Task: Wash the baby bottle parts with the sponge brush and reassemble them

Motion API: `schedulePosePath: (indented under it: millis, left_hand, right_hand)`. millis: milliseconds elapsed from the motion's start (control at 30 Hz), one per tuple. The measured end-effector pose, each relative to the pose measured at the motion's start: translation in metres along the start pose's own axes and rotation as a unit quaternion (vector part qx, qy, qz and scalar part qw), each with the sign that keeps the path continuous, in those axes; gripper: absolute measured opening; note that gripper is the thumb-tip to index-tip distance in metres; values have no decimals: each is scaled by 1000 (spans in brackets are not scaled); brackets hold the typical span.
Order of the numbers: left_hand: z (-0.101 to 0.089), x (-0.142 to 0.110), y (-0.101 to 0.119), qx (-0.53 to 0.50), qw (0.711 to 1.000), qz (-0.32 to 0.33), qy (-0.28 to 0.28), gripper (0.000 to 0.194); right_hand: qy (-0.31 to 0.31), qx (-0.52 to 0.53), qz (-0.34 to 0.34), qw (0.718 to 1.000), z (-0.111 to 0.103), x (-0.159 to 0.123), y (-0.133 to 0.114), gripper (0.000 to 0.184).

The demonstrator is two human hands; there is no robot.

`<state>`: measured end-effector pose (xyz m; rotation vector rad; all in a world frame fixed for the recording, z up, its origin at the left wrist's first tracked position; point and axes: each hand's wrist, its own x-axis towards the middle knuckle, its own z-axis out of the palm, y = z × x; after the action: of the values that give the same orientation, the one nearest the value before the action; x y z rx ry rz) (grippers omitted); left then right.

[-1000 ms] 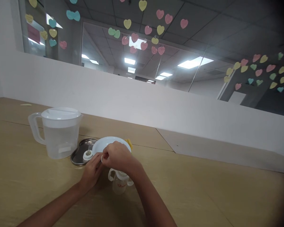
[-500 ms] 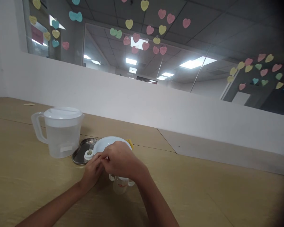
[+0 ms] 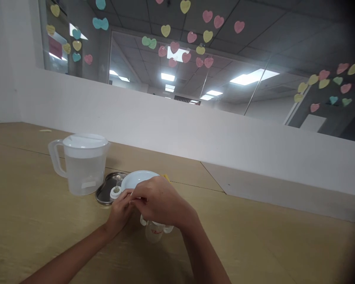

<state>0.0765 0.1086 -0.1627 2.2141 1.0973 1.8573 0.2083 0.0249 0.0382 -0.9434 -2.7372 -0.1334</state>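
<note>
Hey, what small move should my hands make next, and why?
I'd probably lift the right hand slightly while the left hand holds steady. The hands meet in front of the pale dish, anything between them is hidden, and your right hand blocks the view of the top of the handled bottle.

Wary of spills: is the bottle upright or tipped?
Upright: the bottle stands on the table, handles either side; the right hand hides its top.
</note>
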Motion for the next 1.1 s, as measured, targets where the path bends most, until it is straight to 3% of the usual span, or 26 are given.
schedulePosePath:
  millis: [133,367,600,833,1100]
  left_hand:
    - [-2,3,3,-1,997,76,26,22]
    - [-3,4,6,0,999,48,6,22]
    - [-1,8,7,-19,994,102,27,17]
    - [-2,8,9,-47,994,90,39,17]
    - [-1,8,9,-71,996,52,6,21]
  right_hand:
    - [19,28,-13,999,-3,-3,3,18]
    - [59,67,-32,996,-7,-8,5,18]
    - [115,90,-52,988,-8,-15,8,16]
    - [151,122,-65,979,-10,-18,6,16]
    - [176,151,-67,970,-16,-21,3,14]
